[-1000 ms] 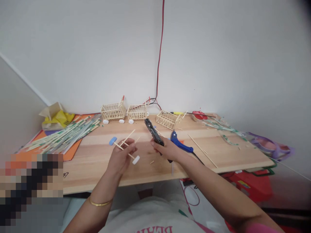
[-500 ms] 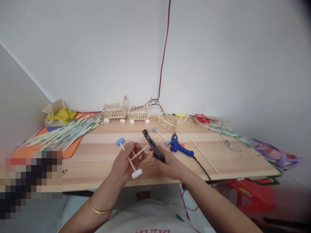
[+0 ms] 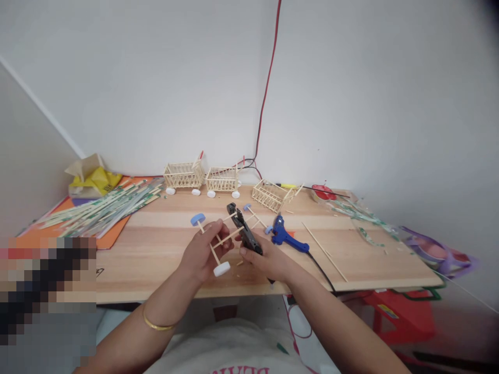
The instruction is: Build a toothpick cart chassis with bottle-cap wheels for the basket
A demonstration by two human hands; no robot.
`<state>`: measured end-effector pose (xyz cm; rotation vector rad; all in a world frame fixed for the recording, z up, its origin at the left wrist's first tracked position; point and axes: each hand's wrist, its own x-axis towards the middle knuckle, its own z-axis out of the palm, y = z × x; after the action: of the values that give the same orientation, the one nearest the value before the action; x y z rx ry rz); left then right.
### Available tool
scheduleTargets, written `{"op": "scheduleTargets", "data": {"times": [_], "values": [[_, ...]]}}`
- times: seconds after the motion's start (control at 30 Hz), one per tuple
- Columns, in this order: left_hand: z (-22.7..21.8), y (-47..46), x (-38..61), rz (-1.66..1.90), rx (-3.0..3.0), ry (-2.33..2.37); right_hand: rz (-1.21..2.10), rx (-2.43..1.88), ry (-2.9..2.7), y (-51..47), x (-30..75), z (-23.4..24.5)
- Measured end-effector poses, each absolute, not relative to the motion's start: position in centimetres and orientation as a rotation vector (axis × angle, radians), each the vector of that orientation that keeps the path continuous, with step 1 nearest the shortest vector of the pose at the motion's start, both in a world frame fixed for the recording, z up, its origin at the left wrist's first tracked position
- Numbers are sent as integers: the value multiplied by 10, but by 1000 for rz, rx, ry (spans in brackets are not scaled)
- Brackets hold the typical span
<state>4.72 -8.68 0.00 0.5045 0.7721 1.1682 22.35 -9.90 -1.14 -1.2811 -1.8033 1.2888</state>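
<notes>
My left hand [image 3: 202, 249] is closed around a wooden-stick wheel frame [image 3: 215, 253]. Its axle carries a blue wheel [image 3: 198, 219] at the far end and a white wheel [image 3: 222, 269] at the near end. Two thin sticks reach from this axle towards the right. In my right hand [image 3: 268, 259] is a black plier-like cutter [image 3: 245, 231], its head pointing up and left among the stick ends. Whether its jaws grip a stick is unclear. Just beyond the tool is another stick axle with small blue wheels [image 3: 268, 229], partly hidden.
A blue glue gun [image 3: 288, 236] lies right of my hands, its cord over the table edge. Stick-built carts [image 3: 184, 176] and a stick basket [image 3: 268, 195] stand at the back. Bundled sticks [image 3: 113, 208] lie left; loose sticks [image 3: 323, 249] lie right. A red stool [image 3: 405, 314] is below.
My left hand and the wheel frame have shifted slightly right and up, closer to the cutter. The sticks now overlap the cutter's head. The view has tilted a little.
</notes>
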Motion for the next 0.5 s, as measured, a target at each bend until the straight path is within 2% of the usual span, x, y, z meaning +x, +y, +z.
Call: {"op": "scheduleTargets", "data": {"times": [0.17, 0.5], "values": [[3, -86, 45, 1018, 316, 725, 1275, -1300, -1823, -97, 224, -10], [8, -89, 49, 1050, 292, 760, 1133, -1376, -1840, -96, 219, -10]]}}
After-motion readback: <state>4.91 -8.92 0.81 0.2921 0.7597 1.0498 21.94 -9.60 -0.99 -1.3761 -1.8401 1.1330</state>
